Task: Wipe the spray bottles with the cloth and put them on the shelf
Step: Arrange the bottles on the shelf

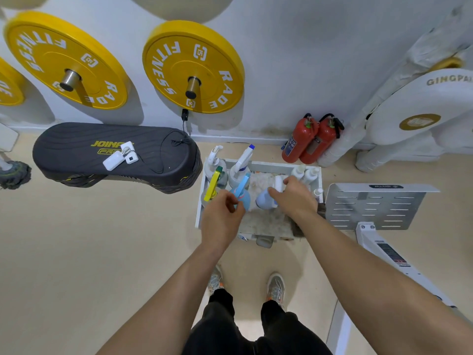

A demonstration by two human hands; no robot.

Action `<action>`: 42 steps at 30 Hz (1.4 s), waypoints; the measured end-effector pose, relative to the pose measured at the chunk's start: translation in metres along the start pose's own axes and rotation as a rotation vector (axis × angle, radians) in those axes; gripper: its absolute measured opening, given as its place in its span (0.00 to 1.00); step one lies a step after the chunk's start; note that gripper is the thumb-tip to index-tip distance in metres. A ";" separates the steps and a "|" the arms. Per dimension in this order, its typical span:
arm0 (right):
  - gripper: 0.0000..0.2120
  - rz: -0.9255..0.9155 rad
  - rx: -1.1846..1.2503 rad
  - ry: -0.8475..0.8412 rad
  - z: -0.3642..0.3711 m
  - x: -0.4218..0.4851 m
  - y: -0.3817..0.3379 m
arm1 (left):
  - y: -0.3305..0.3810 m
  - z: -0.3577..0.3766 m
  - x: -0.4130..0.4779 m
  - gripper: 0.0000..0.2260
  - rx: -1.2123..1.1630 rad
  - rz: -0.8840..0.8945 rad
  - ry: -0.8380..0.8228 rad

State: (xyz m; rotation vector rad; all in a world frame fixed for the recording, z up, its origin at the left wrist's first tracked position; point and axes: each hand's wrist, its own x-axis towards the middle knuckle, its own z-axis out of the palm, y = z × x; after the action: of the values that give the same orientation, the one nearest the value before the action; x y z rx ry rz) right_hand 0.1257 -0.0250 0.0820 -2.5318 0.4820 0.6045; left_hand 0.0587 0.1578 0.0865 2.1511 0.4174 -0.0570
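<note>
So, our left hand (222,217) pinches blue spray bottle (244,198), right hand (294,198) curls round pale bottle (265,201) at its 3 o'clock, both in white shelf tray (271,166).

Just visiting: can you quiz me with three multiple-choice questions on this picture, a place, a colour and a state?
1. Where are the fire extinguishers? A by the wall B in the tray C on the black step
2. The spray bottle at the left hand is? A blue B red C black
3. The right hand is? A idle B gripping a white bottle C flat on the floor
Answers: A, they stand at the wall; A, body and trigger are blue; B, fingers curl round it.
</note>
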 end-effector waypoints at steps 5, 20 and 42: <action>0.22 -0.062 -0.052 0.030 0.011 0.013 0.004 | 0.016 0.033 0.001 0.04 -0.031 -0.081 -0.213; 0.19 -0.606 -0.079 -0.284 -0.070 0.023 -0.013 | 0.039 0.054 0.010 0.13 0.172 0.102 -0.124; 0.20 0.028 0.585 -0.106 0.008 0.061 -0.020 | 0.041 0.040 0.035 0.11 0.054 0.015 0.052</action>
State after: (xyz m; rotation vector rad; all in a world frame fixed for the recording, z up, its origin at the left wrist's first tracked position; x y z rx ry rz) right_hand 0.1832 -0.0178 0.0527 -1.9341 0.5604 0.5125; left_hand 0.1097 0.1136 0.0884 2.2122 0.4343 -0.0038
